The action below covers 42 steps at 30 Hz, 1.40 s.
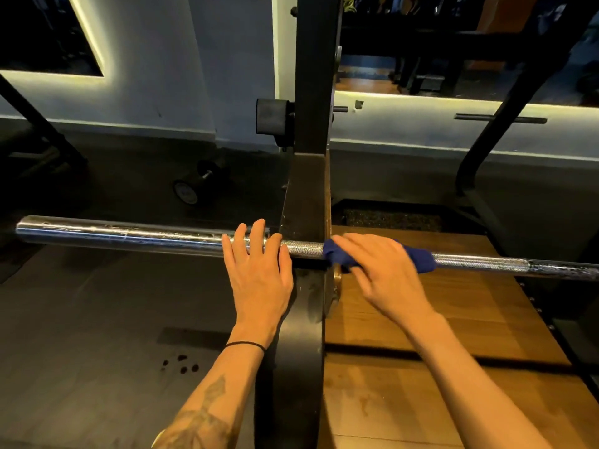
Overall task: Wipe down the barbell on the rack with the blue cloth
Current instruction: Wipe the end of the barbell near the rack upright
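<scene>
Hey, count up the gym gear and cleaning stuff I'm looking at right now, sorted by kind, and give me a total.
Barbells: 1, the barbell on the rack
Racks: 1
Cloths: 1, the blue cloth under the right hand
Dumbbells: 1, the dumbbell on the floor
Total: 4
The left hand rests on the bar.
</scene>
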Motion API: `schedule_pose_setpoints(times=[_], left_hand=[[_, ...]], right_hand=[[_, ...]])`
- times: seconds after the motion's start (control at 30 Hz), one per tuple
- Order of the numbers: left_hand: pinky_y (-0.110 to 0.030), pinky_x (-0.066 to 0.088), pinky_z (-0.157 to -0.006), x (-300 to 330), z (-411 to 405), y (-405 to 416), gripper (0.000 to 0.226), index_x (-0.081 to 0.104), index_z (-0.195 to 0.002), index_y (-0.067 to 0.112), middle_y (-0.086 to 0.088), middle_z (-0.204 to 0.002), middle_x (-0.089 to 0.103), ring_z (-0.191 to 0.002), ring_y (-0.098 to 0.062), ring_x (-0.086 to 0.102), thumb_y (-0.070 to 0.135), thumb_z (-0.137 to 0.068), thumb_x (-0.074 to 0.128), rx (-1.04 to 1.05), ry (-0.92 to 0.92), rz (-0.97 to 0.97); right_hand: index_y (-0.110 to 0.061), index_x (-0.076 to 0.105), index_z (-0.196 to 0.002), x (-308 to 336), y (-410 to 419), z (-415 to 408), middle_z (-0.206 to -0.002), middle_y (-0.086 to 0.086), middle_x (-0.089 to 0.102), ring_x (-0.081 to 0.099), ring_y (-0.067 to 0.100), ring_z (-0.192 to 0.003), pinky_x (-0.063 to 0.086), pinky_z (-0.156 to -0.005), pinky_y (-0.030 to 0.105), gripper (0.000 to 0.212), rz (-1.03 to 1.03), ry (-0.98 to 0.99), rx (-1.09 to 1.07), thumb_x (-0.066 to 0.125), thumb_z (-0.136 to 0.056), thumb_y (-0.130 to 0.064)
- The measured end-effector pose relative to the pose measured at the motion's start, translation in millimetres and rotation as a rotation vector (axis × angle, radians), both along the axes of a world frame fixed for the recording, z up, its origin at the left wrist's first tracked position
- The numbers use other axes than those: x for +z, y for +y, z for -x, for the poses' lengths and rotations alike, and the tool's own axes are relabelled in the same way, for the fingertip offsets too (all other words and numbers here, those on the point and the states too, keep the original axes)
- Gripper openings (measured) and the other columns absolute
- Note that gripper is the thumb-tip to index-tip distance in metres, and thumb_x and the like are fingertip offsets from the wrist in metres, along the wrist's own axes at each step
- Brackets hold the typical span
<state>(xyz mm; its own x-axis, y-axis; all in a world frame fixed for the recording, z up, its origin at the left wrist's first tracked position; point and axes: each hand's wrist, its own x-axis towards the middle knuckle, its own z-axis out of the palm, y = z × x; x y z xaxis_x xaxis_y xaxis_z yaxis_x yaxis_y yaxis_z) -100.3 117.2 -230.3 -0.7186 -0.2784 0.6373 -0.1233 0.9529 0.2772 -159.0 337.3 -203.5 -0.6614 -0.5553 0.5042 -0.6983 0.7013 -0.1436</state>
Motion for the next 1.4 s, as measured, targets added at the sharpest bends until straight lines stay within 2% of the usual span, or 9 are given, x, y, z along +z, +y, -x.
schedule_pose_setpoints(times=[0.13, 0.3, 0.47, 0.67, 0.83, 0.9, 1.03, 1.17, 1.4], left_hand=[[-0.056, 0.015, -0.122, 1, 2, -1, 0.031, 0.064, -0.12, 0.018, -0.008, -0.146, 0.049, -0.143, -0.034, 0.035, 0.033, -0.103, 0.044, 0.005, -0.009, -0.016], [-0.056, 0.014, -0.122, 1, 0, -1, 0.032, 0.063, -0.123, 0.018, -0.009, -0.147, 0.048, -0.143, -0.034, 0.035, 0.032, -0.103, 0.043, -0.001, -0.053, -0.008], [-0.05, 0.028, -0.12, 13, -10, -22, 0.044, 0.047, -0.144, 0.013, -0.009, -0.143, 0.053, -0.133, -0.025, 0.047, 0.027, -0.103, 0.046, -0.145, -0.017, -0.047], [-0.05, 0.034, -0.112, 31, -4, -99, 0.044, 0.064, -0.123, 0.014, -0.002, -0.108, 0.066, -0.107, -0.025, 0.06, 0.041, -0.101, 0.036, -0.137, -0.165, -0.006], [-0.054, 0.026, -0.119, 21, -10, -134, 0.057, 0.062, -0.131, 0.012, -0.007, -0.128, 0.064, -0.129, -0.03, 0.053, 0.045, -0.101, 0.027, -0.073, -0.23, 0.067], [-0.055, 0.023, -0.121, 18, -8, -130, 0.058, 0.061, -0.133, 0.012, -0.007, -0.131, 0.063, -0.133, -0.03, 0.05, 0.045, -0.102, 0.026, -0.067, -0.22, 0.041], [-0.056, 0.022, -0.121, 15, -7, -127, 0.055, 0.06, -0.134, 0.013, -0.007, -0.134, 0.061, -0.136, -0.03, 0.046, 0.043, -0.103, 0.027, -0.043, -0.196, 0.029], [-0.054, 0.02, -0.123, 13, -15, -129, 0.055, 0.056, -0.138, 0.014, -0.007, -0.14, 0.057, -0.142, -0.03, 0.041, 0.045, -0.104, 0.027, -0.085, -0.189, 0.031], [-0.055, 0.022, -0.122, 11, -20, -131, 0.054, 0.054, -0.14, 0.014, -0.007, -0.142, 0.055, -0.143, -0.03, 0.039, 0.044, -0.104, 0.028, -0.083, -0.187, 0.032]], right_hand=[[-0.025, 0.068, -0.117, 2, -7, -6, -0.102, -0.007, 0.068, 0.061, 0.016, -0.102, 0.034, -0.099, 0.029, 0.023, 0.379, -0.118, -0.306, 0.054, -0.099, -0.029], [-0.032, 0.06, -0.137, 51, -40, 16, -0.127, -0.008, 0.066, 0.059, 0.012, -0.116, 0.041, -0.097, 0.029, 0.043, 0.055, -0.733, 0.016, 0.065, -0.096, -0.023], [-0.027, 0.067, -0.131, 91, -55, 25, -0.114, -0.003, 0.07, 0.061, 0.011, -0.102, 0.045, -0.089, 0.026, 0.038, -0.166, -0.954, 0.044, 0.069, -0.094, -0.019], [-0.012, 0.066, -0.123, 122, -129, 7, -0.102, 0.006, 0.063, 0.062, 0.026, -0.096, 0.048, -0.082, 0.034, 0.03, -0.65, -0.783, 0.004, 0.059, -0.097, -0.025], [-0.008, 0.042, -0.147, 95, -180, -45, -0.149, 0.021, 0.042, 0.036, 0.045, -0.14, 0.025, -0.114, 0.064, 0.051, -0.663, -0.63, -0.293, 0.054, -0.1, -0.024], [-0.009, 0.039, -0.147, 72, -173, -44, -0.151, 0.018, 0.039, 0.026, 0.04, -0.145, 0.01, -0.117, 0.071, 0.052, -0.442, -0.582, -0.358, 0.054, -0.099, -0.019], [-0.015, 0.025, -0.156, 25, -150, -47, -0.163, 0.006, 0.025, 0.01, 0.025, -0.154, 0.0, -0.124, 0.053, 0.055, -0.03, -0.421, -0.486, 0.041, -0.105, -0.027], [-0.013, 0.045, -0.149, 7, -182, -52, -0.155, 0.009, 0.043, 0.024, 0.03, -0.151, 0.006, -0.124, 0.051, 0.049, 0.201, -0.281, -0.595, 0.054, -0.101, -0.024], [-0.013, 0.058, -0.138, -9, -156, -35, -0.148, 0.011, 0.052, 0.036, 0.032, -0.146, 0.004, -0.123, 0.047, 0.042, 0.17, -0.131, -0.462, 0.06, -0.096, -0.014]])
